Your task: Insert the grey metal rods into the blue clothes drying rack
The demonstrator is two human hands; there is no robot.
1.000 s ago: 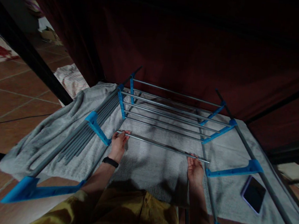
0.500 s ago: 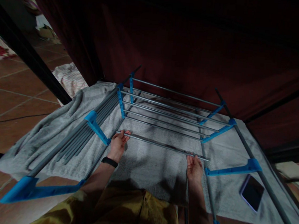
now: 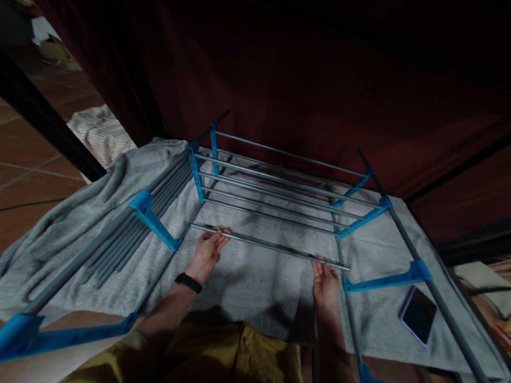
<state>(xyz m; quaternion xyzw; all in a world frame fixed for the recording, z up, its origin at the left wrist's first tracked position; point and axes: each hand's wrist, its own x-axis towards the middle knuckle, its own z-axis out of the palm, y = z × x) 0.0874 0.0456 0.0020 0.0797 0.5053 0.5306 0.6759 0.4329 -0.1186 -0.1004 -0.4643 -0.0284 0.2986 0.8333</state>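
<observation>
A thin grey metal rod (image 3: 268, 245) lies crosswise in front of me, held near both ends. My left hand (image 3: 207, 249) has its fingers closed on the rod's left part, and a black band circles that wrist. Toward the other end, my right hand (image 3: 325, 282) pinches the same rod between thumb and fingers. Around them stands a rack frame of grey tubes with blue plastic brackets; several rods (image 3: 283, 185) span its far part. The nearest left bracket (image 3: 155, 221) and right bracket (image 3: 380, 279) have no rod between them.
Several loose rods (image 3: 144, 223) lie in a row at left on the grey blanket (image 3: 245, 293). A phone (image 3: 418, 315) rests on the blanket at right. Behind the rack rises a dark red panel (image 3: 266, 84). Tiled floor (image 3: 13, 174) shows at left.
My left hand has shifted a little inward along the rod, away from its left end. The whole view has slid slightly to the left as my head turned.
</observation>
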